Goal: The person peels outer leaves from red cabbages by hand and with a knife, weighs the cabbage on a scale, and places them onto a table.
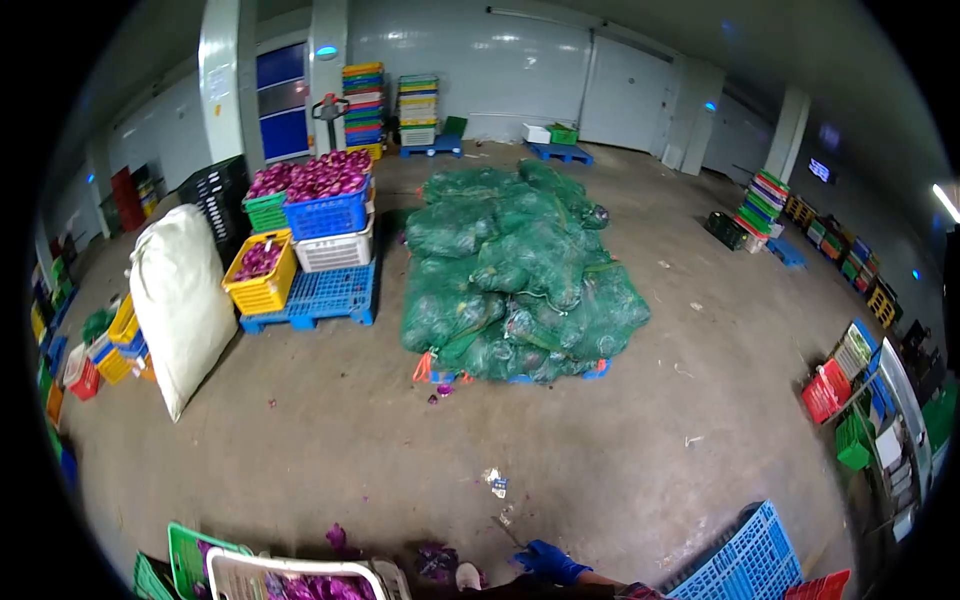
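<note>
Right hand [548, 562], fingers clamped on slim tool [508, 532]; netted sacks [520, 270] block twelve o'clock, blue crate [745, 558] three, white crate [305, 565] nine; floor [600, 450] opens between.

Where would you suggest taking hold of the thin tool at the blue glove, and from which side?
I'd take the thin tool by its rear end, inside the right hand's grip, from the wearer's side, since its slim bare end points away; any handle is hidden.
</note>
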`<state>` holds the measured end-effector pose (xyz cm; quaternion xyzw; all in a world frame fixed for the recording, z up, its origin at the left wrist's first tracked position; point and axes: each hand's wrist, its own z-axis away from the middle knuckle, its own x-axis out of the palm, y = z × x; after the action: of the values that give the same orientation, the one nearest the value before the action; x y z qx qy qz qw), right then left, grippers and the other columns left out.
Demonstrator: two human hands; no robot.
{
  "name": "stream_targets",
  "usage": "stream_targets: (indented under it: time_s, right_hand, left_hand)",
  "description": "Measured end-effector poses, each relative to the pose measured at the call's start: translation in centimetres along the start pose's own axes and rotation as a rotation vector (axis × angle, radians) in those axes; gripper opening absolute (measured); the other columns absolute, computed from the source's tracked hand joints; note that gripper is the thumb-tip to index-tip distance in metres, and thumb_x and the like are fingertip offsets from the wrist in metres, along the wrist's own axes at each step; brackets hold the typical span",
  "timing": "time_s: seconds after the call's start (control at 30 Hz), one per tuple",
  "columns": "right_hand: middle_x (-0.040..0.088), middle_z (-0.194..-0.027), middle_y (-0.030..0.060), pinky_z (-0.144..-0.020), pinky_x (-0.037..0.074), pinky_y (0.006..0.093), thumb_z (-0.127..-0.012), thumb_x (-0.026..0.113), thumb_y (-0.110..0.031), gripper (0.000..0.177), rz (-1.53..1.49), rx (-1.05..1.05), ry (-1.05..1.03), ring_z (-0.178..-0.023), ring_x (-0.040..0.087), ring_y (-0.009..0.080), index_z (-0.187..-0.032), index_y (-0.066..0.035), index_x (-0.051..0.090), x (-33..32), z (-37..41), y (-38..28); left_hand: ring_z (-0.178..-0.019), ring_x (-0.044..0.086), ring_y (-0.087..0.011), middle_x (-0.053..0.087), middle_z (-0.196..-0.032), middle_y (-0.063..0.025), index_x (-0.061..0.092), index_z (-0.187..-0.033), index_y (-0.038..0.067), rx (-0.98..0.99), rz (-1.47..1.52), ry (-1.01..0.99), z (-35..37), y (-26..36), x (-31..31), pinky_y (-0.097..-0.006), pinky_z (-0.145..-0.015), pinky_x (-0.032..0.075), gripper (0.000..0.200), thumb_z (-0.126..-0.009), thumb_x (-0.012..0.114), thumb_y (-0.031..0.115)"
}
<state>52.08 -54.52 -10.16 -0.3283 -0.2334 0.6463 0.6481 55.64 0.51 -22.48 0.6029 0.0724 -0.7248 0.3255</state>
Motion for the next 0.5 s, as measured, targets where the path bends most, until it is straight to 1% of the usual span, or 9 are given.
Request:
stream_targets:
  time_s: [0.07,0.13,0.17,0.2,0.27,0.37,0.4,0.47,0.5]
  right_hand:
    - [0.061,-0.078,0.0093,-0.049,0.046,0.0314,-0.083,0.064,-0.041,0.042,0.297,-0.146,0.216,-0.056,0.056,0.0159,-0.098,-0.002,0.056,-2.5,-4.3,2.4]
    - [0.061,-0.075,0.0089,-0.048,0.045,0.0310,-0.083,0.065,-0.037,0.037,0.257,-0.251,0.248,-0.056,0.056,0.0158,-0.096,-0.003,0.056,-4.5,-5.5,1.2]
    - [0.061,-0.076,0.0082,-0.051,0.045,0.0310,-0.083,0.066,-0.034,0.035,0.059,-0.170,0.237,-0.058,0.056,0.0156,-0.097,-0.003,0.055,-5.6,-5.9,-0.6]
    - [0.061,-0.078,0.0074,-0.053,0.046,0.0310,-0.084,0.066,-0.030,0.033,-0.139,-0.092,0.222,-0.060,0.057,0.0154,-0.099,-0.003,0.055,-6.6,-6.8,-1.7]
    - [0.061,-0.083,0.0061,-0.061,0.047,0.0302,-0.084,0.066,-0.024,0.030,-0.261,-0.109,0.235,-0.069,0.057,0.0143,-0.103,-0.004,0.055,-8.4,-10.1,-2.3]
    - [0.061,-0.089,0.0072,-0.071,0.046,0.0307,-0.086,0.064,-0.023,0.029,-0.314,-0.060,0.243,-0.082,0.056,0.0143,-0.105,-0.003,0.054,-12.3,-12.4,-8.5]
    - [0.061,-0.089,0.0072,-0.071,0.046,0.0307,-0.086,0.064,-0.023,0.029,-0.325,-0.050,0.241,-0.082,0.056,0.0143,-0.105,-0.003,0.054,-13.7,-13.8,-10.2]
    - [0.061,-0.090,0.0071,-0.074,0.046,0.0313,-0.086,0.063,-0.024,0.028,-0.295,-0.074,0.255,-0.087,0.056,0.0141,-0.101,-0.002,0.053,-16.3,-16.3,-12.2]
    - [0.060,-0.083,0.0078,-0.067,0.048,0.0310,-0.082,0.068,-0.028,0.034,-0.574,-0.101,0.169,-0.077,0.058,0.0151,-0.098,-0.002,0.053,-18.1,-18.8,-11.7]
  left_hand:
    - [-0.103,0.055,-0.0228,0.058,-0.115,-0.0095,0.040,-0.134,0.015,0.020,0.401,-0.232,-4.9,7.6,7.5,-0.0407,-0.084,0.045,0.054,-0.088,0.057,0.036]
    - [-0.100,0.057,-0.0210,0.059,-0.113,-0.0087,0.038,-0.136,0.015,0.181,1.053,-0.573,-11.8,14.1,16.9,-0.0389,-0.082,0.046,0.056,-0.088,0.059,0.035]
    - [-0.077,0.058,-0.0141,0.064,-0.090,-0.0066,0.056,-0.106,0.004,0.012,0.817,-0.592,-6.6,26.1,11.7,-0.0279,-0.070,0.049,0.032,-0.089,0.059,0.032]
    - [-0.083,0.058,-0.0119,0.062,-0.104,-0.0023,0.053,-0.123,0.009,-0.027,0.799,-0.788,-9.1,28.7,14.2,-0.0266,-0.066,0.046,0.044,-0.088,0.060,0.036]
    - [-0.083,0.059,-0.0141,0.061,-0.103,-0.0020,0.052,-0.124,0.010,0.419,0.749,-0.688,-5.7,40.7,11.7,-0.0277,-0.066,0.046,0.044,-0.088,0.061,0.034]
    - [-0.079,0.059,-0.0125,0.061,-0.105,-0.0041,0.051,-0.126,0.007,0.666,0.787,-0.882,-3.8,51.1,6.8,-0.0268,-0.067,0.047,0.046,-0.089,0.060,0.033]
    - [-0.079,0.059,-0.0125,0.061,-0.105,-0.0041,0.051,-0.126,0.007,0.661,0.773,-0.888,-4.6,52.0,8.0,-0.0268,-0.067,0.047,0.046,-0.089,0.060,0.033]
    - [-0.079,0.060,-0.0156,0.062,-0.101,-0.0059,0.055,-0.120,0.010,0.228,0.765,-0.920,-7.3,51.8,10.7,-0.0286,-0.066,0.047,0.040,-0.088,0.061,0.034]
    - [-0.079,0.061,-0.0193,0.061,-0.098,-0.0076,0.053,-0.118,0.009,0.050,0.726,-0.901,-7.8,51.6,11.0,-0.0332,-0.064,0.049,0.044,-0.087,0.061,0.040]
